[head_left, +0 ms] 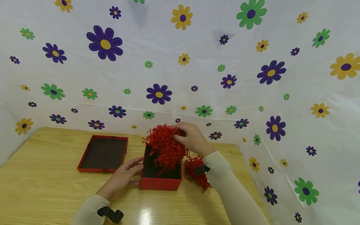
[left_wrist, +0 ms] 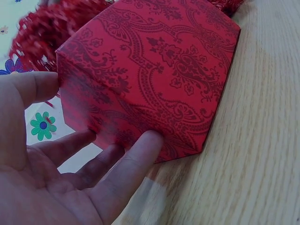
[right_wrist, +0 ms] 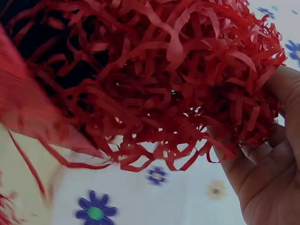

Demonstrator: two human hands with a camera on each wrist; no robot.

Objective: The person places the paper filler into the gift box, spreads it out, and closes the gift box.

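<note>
A red box with a dark interior stands lidless on the table; its outside has a dark paisley pattern in the left wrist view. My left hand rests against the box's left side, its fingertips touching the patterned wall. In my right hand is a big tangle of red shredded paper, gripped between thumb and fingers above the box's far right part. Loose strands hang down over the opening. In the right wrist view the shredded paper hides some of the fingertips.
The box's lid lies inside-up on the wooden table, left of the box. A second pile of red shredded paper lies at the box's right, under my right wrist. A flower-printed white sheet hangs behind and at the right.
</note>
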